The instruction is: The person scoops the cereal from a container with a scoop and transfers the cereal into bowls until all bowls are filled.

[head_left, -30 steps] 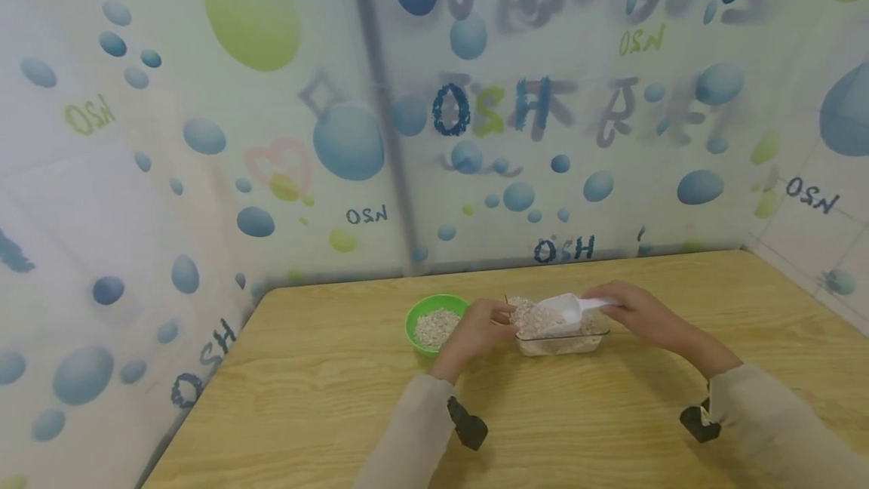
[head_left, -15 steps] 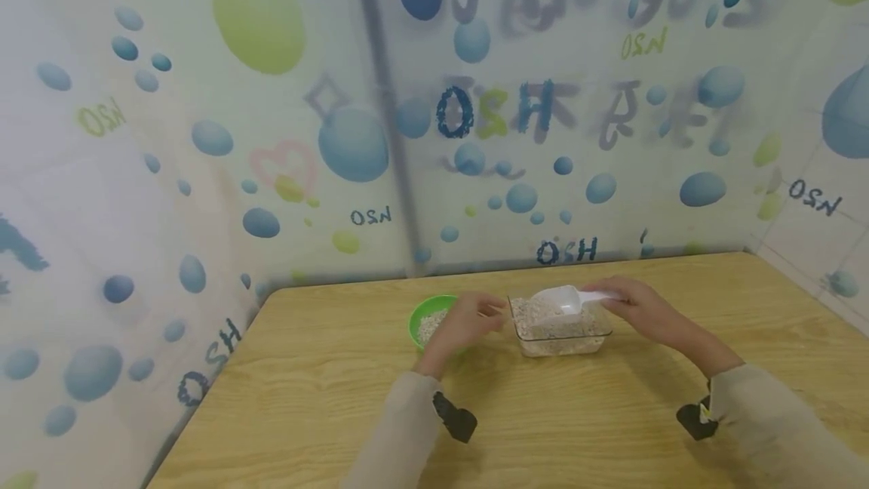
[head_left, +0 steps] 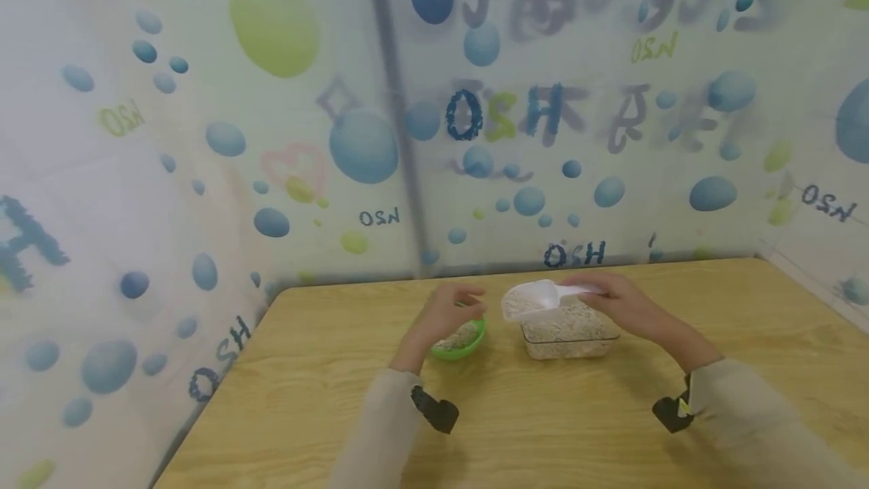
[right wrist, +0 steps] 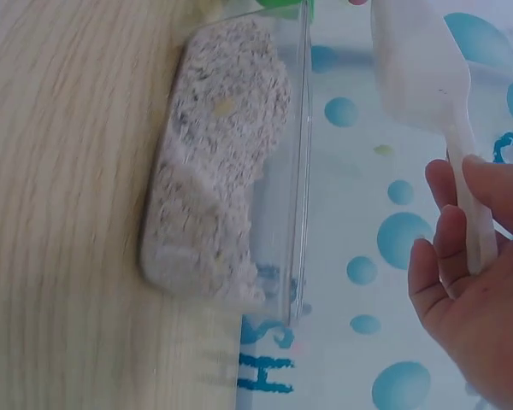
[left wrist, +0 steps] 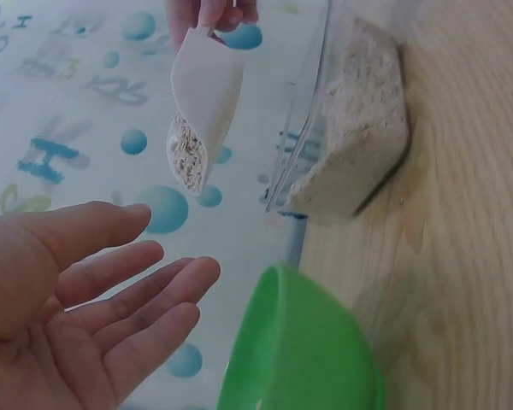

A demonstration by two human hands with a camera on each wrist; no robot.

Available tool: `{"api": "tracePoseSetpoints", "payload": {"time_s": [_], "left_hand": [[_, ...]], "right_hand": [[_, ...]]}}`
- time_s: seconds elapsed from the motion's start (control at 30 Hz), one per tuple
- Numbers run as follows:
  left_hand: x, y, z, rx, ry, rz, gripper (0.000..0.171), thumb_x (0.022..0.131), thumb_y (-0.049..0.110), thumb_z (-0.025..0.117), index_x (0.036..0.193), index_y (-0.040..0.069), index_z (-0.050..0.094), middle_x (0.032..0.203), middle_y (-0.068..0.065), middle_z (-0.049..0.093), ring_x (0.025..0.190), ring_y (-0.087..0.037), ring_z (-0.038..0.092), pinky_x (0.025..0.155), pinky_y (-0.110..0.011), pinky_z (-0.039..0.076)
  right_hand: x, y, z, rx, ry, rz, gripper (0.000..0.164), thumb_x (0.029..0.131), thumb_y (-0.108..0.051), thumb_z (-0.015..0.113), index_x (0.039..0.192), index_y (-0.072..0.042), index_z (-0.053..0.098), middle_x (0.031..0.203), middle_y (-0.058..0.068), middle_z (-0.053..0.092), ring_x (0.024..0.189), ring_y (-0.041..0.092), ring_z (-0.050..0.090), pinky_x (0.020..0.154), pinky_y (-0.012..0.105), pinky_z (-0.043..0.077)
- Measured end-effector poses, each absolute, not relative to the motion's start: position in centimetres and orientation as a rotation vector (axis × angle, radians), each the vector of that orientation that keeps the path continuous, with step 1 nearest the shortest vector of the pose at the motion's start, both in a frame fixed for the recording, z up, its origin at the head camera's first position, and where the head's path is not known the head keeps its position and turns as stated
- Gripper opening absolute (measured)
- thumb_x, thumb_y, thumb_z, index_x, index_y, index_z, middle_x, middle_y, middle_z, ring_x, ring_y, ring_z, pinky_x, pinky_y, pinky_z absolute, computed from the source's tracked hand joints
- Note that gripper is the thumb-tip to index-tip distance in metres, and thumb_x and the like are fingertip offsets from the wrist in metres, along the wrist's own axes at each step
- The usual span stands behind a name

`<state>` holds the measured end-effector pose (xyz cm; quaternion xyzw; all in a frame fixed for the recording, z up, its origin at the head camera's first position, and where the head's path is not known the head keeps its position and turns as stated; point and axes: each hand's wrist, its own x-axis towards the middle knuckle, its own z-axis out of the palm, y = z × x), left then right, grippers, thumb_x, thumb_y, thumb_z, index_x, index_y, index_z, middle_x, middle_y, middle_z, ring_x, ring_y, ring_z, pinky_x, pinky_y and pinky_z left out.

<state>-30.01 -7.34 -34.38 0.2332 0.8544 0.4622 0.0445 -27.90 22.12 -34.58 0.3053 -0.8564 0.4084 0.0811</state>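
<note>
My right hand (head_left: 623, 304) grips the handle of a white plastic scoop (head_left: 548, 293), fingers and thumb wrapped round it in the right wrist view. Pale oat-like flakes (left wrist: 188, 155) lie in the scoop, which is raised off the left end of a clear rectangular container (head_left: 570, 350). More of the same flakes (right wrist: 227, 128) fill much of that container. My left hand (head_left: 443, 317) hovers over a green bowl (head_left: 459, 354) with its fingers apart and nothing in them. Flakes show inside the bowl, partly hidden behind this hand.
Bowl and container stand side by side on a light wooden table (head_left: 326, 398), the bowl on the left. Behind the table's far edge rises a pale wall covering (head_left: 380, 255) printed with blue and green drops. Dark straps with black blocks (head_left: 437, 410) sit at both wrists.
The scoop has come up out of the container with flakes in it and moved left toward the bowl. My left hand has left the container's edge and moved left over the bowl.
</note>
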Motion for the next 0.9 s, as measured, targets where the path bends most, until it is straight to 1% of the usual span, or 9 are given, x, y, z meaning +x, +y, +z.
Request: {"api": "tracePoseSetpoints", "payload": {"time_s": [0.1,0.2,0.33,0.47,0.57,0.77,0.9], "left_hand": [[-30.0,-8.4,-34.1,0.664,2.654,1.374,0.033,0.090,0.017,0.059,0.121,0.002,0.058,0.103,-0.013,0.065,0.090,-0.023,0.062,0.078,-0.037,0.050],[-30.0,-9.6,-33.8,0.640,2.669,1.368,0.034,0.090,0.017,0.059,0.120,0.003,0.059,0.105,-0.014,0.064,0.089,-0.022,0.063,0.079,-0.038,0.049],[-29.8,-11.2,-33.7,0.604,2.683,1.380,0.033,0.090,0.016,0.060,0.120,0.002,0.058,0.105,-0.015,0.064,0.086,-0.022,0.063,0.079,-0.038,0.050],[-29.7,-12.6,-33.6,0.549,2.728,1.361,0.032,0.090,0.015,0.060,0.119,0.002,0.059,0.105,-0.014,0.064,0.087,-0.023,0.063,0.078,-0.039,0.050],[-29.7,-13.6,-33.8,0.506,2.760,1.355,0.031,0.089,0.013,0.061,0.117,0.002,0.060,0.108,-0.014,0.063,0.092,-0.025,0.061,0.078,-0.039,0.050],[-29.7,-15.1,-34.4,0.425,2.803,1.359,0.029,0.087,0.009,0.061,0.115,-0.001,0.060,0.111,-0.018,0.060,0.097,-0.030,0.059,0.078,-0.039,0.050],[-29.7,-15.5,-35.0,0.389,2.786,1.376,0.030,0.087,0.007,0.062,0.115,-0.002,0.060,0.112,-0.020,0.059,0.098,-0.032,0.058,0.078,-0.040,0.051]], "right_hand": [[-28.3,21.3,-34.5,0.955,-2.537,1.233,0.029,0.094,-0.002,0.048,0.121,0.005,0.055,0.121,0.023,0.053,0.112,0.041,0.047,0.084,0.052,0.044],[-28.7,20.5,-34.5,0.976,-2.530,1.246,0.029,0.094,-0.002,0.048,0.121,0.005,0.055,0.120,0.022,0.054,0.111,0.041,0.048,0.083,0.051,0.045],[-29.3,19.3,-34.8,0.998,-2.523,1.262,0.028,0.094,-0.001,0.049,0.120,0.003,0.056,0.119,0.020,0.055,0.109,0.038,0.049,0.082,0.046,0.046],[-30.0,18.1,-35.3,1.056,-2.498,1.294,0.028,0.092,0.001,0.049,0.119,0.004,0.057,0.119,0.020,0.056,0.110,0.036,0.049,0.084,0.041,0.046],[-30.4,17.5,-35.5,1.088,-2.502,1.311,0.027,0.092,0.000,0.050,0.118,0.004,0.057,0.120,0.019,0.056,0.112,0.035,0.048,0.085,0.041,0.046],[-31.1,16.4,-35.7,1.114,-2.576,1.365,0.028,0.093,0.001,0.048,0.120,0.004,0.056,0.120,0.019,0.055,0.110,0.035,0.050,0.086,0.046,0.044],[-31.5,15.8,-35.8,1.124,-2.618,1.357,0.028,0.092,0.003,0.048,0.119,0.004,0.057,0.119,0.018,0.056,0.108,0.034,0.051,0.086,0.043,0.045]]}}
